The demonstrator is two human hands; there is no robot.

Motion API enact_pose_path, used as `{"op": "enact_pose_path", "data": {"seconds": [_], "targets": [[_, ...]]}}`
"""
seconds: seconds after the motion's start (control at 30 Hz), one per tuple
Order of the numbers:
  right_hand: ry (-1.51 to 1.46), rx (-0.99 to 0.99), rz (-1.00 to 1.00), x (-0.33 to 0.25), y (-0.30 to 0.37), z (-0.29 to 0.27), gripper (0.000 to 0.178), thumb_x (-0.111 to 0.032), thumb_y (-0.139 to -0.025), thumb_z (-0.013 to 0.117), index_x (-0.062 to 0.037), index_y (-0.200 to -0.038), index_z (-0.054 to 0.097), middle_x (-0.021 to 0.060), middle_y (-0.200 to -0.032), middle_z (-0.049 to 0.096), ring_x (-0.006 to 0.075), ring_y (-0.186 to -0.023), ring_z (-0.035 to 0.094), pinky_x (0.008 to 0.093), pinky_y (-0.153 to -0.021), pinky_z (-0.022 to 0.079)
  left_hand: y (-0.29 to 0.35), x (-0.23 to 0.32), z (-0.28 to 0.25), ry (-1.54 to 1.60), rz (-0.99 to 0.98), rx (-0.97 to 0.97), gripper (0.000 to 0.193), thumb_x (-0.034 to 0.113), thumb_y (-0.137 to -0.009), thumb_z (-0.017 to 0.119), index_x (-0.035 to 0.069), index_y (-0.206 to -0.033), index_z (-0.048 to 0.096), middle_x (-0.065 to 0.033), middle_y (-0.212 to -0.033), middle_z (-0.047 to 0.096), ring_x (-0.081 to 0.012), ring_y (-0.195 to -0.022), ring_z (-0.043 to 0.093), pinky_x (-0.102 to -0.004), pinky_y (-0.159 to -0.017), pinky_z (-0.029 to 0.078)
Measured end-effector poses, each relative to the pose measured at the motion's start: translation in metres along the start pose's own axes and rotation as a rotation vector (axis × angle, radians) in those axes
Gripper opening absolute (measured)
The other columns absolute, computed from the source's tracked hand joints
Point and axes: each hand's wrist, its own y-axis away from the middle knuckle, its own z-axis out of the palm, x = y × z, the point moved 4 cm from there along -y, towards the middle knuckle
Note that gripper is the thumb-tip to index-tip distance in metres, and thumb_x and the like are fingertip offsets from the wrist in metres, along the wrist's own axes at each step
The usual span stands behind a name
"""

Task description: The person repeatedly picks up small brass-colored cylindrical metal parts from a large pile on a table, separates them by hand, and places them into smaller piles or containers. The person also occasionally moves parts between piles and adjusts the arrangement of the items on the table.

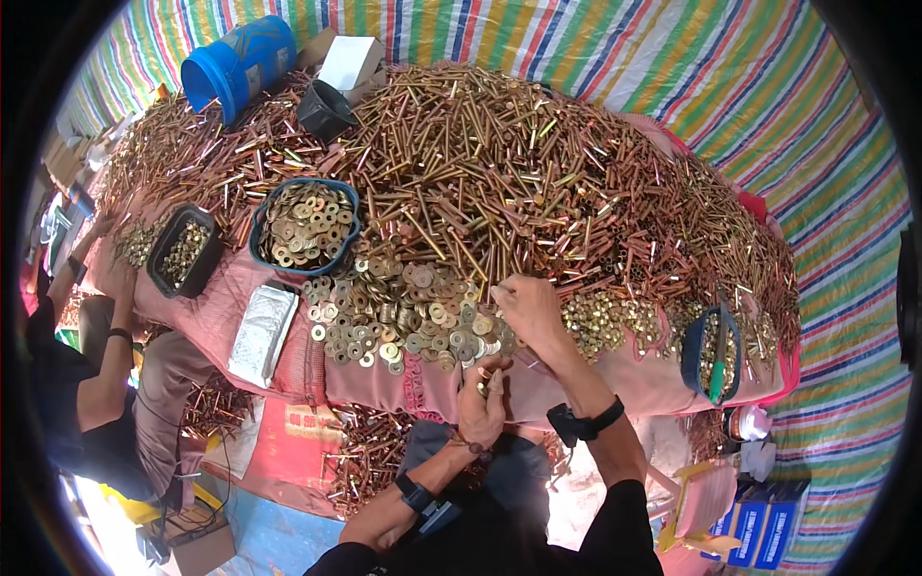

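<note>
A big heap of brass-coloured bolts (pixel 499 163) covers a table draped in pink cloth (pixel 384 379). In front of it lies a spread of flat brass washers (pixel 394 322). My right hand (pixel 530 312) rests palm down at the right edge of the washers, fingers touching them. My left hand (pixel 483 403) is just below the table edge, fingers curled around a small bolt with washers on it. Both wrists wear dark bands.
A blue basket of washers (pixel 307 226), a black tray of nuts (pixel 182 252), a silver packet (pixel 261 331), a blue bucket (pixel 240 62) and a blue bin (pixel 711 353) stand around. Another person (pixel 96 374) sits at the left. Bolts litter the floor (pixel 365 461).
</note>
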Motion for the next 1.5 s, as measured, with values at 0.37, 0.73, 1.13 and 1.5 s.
{"op": "enact_pose_path", "data": {"seconds": [0.37, 0.73, 1.13, 1.5], "targets": [[0.140, 0.003, 0.064, -0.017, -0.005, 0.026, 0.032, -0.027, -0.090, 0.078, 0.0029, -0.082, 0.071, 0.0249, -0.079, 0.072, 0.0455, -0.076, 0.073, 0.0532, -0.069, 0.055, 0.004, -0.003, -0.002, -0.117, -0.061, -0.078, 0.024, 0.009, -0.112, 0.052, -0.002, -0.131, 0.060, -0.0132, -0.114, 0.075, -0.0171, -0.103, 0.071, -0.0317, -0.090, 0.057], [0.158, 0.046, -0.182, -0.017, -0.007, 0.007, 0.031, -0.003, -0.084, 0.068, -0.0065, -0.115, 0.067, 0.0221, -0.098, 0.060, 0.0452, -0.082, 0.065, 0.0533, -0.074, 0.052, 0.001, 0.005, -0.001, -0.143, -0.043, -0.081, 0.019, 0.005, -0.109, 0.057, 0.001, -0.127, 0.063, -0.0125, -0.108, 0.077, -0.0152, -0.091, 0.070, -0.0300, -0.081, 0.055], [0.311, 0.105, -0.428, -0.008, -0.012, 0.027, 0.035, -0.002, -0.092, 0.065, -0.0072, -0.126, 0.062, 0.0191, -0.098, 0.052, 0.0390, -0.072, 0.064, 0.0517, -0.061, 0.048, 0.000, 0.004, -0.001, -0.167, -0.013, -0.090, 0.018, 0.004, -0.109, 0.055, 0.001, -0.125, 0.062, -0.0134, -0.104, 0.079, -0.0158, -0.085, 0.069, -0.0301, -0.078, 0.055], [0.265, 0.158, -0.507, -0.012, -0.017, 0.039, 0.058, 0.000, -0.087, 0.067, -0.0144, -0.143, 0.059, 0.0147, -0.096, 0.053, 0.0353, -0.070, 0.065, 0.0492, -0.055, 0.048, 0.001, 0.000, 0.000, -0.171, 0.043, -0.111, 0.020, 0.002, -0.108, 0.054, 0.000, -0.127, 0.060, -0.0162, -0.109, 0.077, -0.0210, -0.098, 0.074, -0.0318, -0.086, 0.056]]}}
